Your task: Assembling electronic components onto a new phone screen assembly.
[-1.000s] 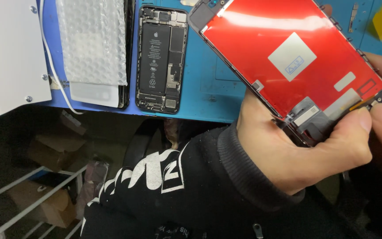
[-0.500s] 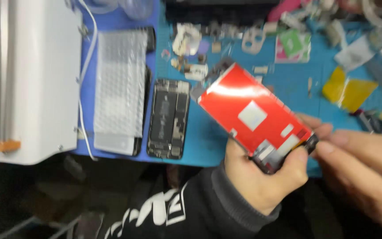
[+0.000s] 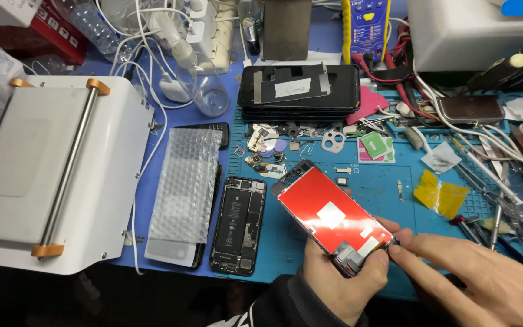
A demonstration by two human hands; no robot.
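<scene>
L hand [image 3: 340,280] had its fingers clenched round the lower end of the red-backed phone screen panel [image 3: 329,213], holding it tilted above the blue mat [image 3: 382,194], while R hand [image 3: 473,280] pinched w/ fingertips [image 3: 396,244] at the panel's bottom corner, touching it. Just left of the panel an opened phone body [image 3: 238,224] lay flat on the surface, w/ a bubble-wrapped phone [image 3: 187,195] beside it & a white machine [image 3: 55,178] further left; small screws & parts [image 3: 273,145] sat above the panel, near a stack of dark phones [image 3: 301,91].
</scene>
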